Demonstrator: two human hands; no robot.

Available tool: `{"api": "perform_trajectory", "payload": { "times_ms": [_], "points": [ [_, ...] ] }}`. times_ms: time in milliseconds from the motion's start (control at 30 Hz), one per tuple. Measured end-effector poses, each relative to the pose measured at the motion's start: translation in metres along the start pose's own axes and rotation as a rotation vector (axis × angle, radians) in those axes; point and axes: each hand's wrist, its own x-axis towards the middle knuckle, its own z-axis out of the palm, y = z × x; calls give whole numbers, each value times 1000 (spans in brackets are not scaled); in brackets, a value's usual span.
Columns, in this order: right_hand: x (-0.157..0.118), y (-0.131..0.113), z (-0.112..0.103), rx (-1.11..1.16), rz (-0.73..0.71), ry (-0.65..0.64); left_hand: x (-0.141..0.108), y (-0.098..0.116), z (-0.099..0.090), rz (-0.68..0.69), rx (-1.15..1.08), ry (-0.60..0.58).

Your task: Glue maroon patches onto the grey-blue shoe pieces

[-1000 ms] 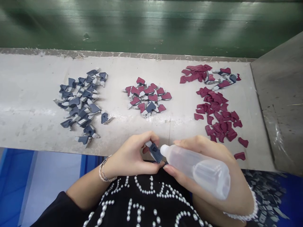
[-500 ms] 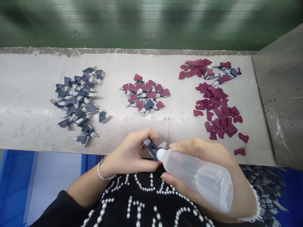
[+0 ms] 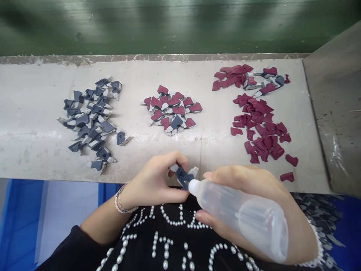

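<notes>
My left hand (image 3: pixel 153 180) pinches a small navy-and-grey shoe-like piece (image 3: pixel 182 177) between thumb and fingers. My right hand (image 3: pixel 242 177) grips a translucent plastic squeeze bottle (image 3: pixel 242 216), whose white nozzle tip sits against the lower edge of the piece. On the bench lie a pile of navy-and-grey pieces (image 3: pixel 90 120), a pile of maroon-topped pieces (image 3: pixel 172 109), and many loose maroon pieces (image 3: pixel 258 128). A further maroon and navy mix (image 3: pixel 248 81) lies at the back right.
The pale concrete-like bench (image 3: pixel 36 150) runs across the view, with a green wall (image 3: pixel 169 26) behind it and a grey panel (image 3: pixel 332 101) at its right end. Blue-and-white surfaces (image 3: pixel 67 210) lie below the left edge. More dark pieces (image 3: pixel 318 214) lie below the right edge.
The bottle nozzle has moved from beside the piece to its lower edge. The piece has turned slightly, showing a pale tab at upper right. The whole view has drifted a little.
</notes>
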Motion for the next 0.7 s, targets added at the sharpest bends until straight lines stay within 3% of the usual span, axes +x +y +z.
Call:
{"api": "perform_trajectory", "payload": {
  "times_ms": [467, 700],
  "points": [
    [-2, 0, -4, 17, 18, -19, 2, 1, 2, 1, 33, -42],
    [4, -5, -9, -79, 48, -137, 1, 0, -1, 11, 65, -17]
  ]
}}
